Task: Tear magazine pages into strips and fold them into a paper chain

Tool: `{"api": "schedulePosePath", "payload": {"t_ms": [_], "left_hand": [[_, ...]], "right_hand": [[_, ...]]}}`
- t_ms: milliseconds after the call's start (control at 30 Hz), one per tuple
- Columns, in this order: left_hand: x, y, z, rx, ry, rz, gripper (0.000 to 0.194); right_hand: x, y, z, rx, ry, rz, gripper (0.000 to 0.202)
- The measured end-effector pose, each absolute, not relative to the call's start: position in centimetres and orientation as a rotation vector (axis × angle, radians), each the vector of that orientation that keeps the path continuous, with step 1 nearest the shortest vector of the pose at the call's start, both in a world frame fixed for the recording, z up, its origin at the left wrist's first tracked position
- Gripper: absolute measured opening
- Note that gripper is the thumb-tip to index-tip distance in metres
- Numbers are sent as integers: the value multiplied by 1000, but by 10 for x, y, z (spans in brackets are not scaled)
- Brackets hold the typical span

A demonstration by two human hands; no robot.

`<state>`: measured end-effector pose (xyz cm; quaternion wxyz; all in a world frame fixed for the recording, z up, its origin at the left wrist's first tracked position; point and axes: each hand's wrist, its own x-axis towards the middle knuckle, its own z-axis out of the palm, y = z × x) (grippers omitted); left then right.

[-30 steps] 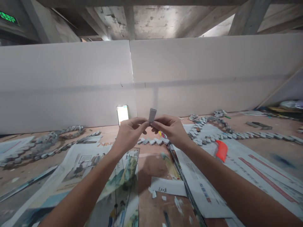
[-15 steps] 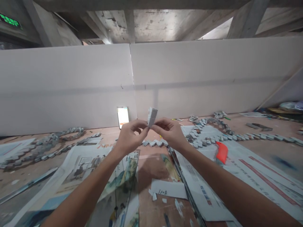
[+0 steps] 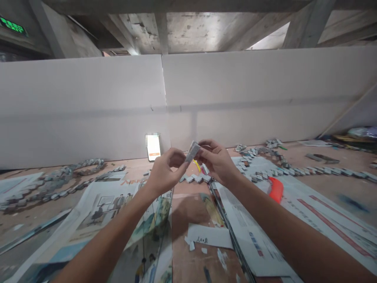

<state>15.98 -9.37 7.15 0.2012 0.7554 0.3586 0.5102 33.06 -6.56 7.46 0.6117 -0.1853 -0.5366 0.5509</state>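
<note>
Between my two hands is a small folded strip of newspaper [image 3: 193,151], tilted up and to the right. My left hand [image 3: 168,169] pinches its lower end between thumb and fingers. At the upper right end, the thumb and fingers of my right hand [image 3: 216,162] close on it as well. Beneath the hands, a zigzag chain of folded paper links [image 3: 196,178] lies on the table, partly hidden by both hands. A thin yellow object [image 3: 197,165] shows between the hands; its kind is unclear.
A lit phone [image 3: 153,147] leans on the white partition [image 3: 88,106]. Longer paper chains lie left [image 3: 64,177] and right [image 3: 318,170]. An orange-red handled tool [image 3: 276,190] rests on newspaper [image 3: 312,224] at right. A metal ruler [image 3: 35,232] is at left; paper scraps [image 3: 210,236] lie in front.
The folded strip has dropped slightly and leans further right. My right hand has shifted from its lower end to its upper right end, uncovering the yellow object.
</note>
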Motion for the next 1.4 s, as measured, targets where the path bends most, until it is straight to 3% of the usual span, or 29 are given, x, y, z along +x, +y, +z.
{"api": "schedulePosePath", "payload": {"t_ms": [167,367,1400], "left_hand": [[158,-91,72,2052,1076,1366,19],[160,-93,75,2104,1099,1283,22],[150,-91,77,2260,1184,1079,22]], "right_hand": [[333,-69,78,-459,-1368,1227,27],[333,-70,77,-640,-1489,916,17],[329,-73,69,-642,-1479,778,23]]}}
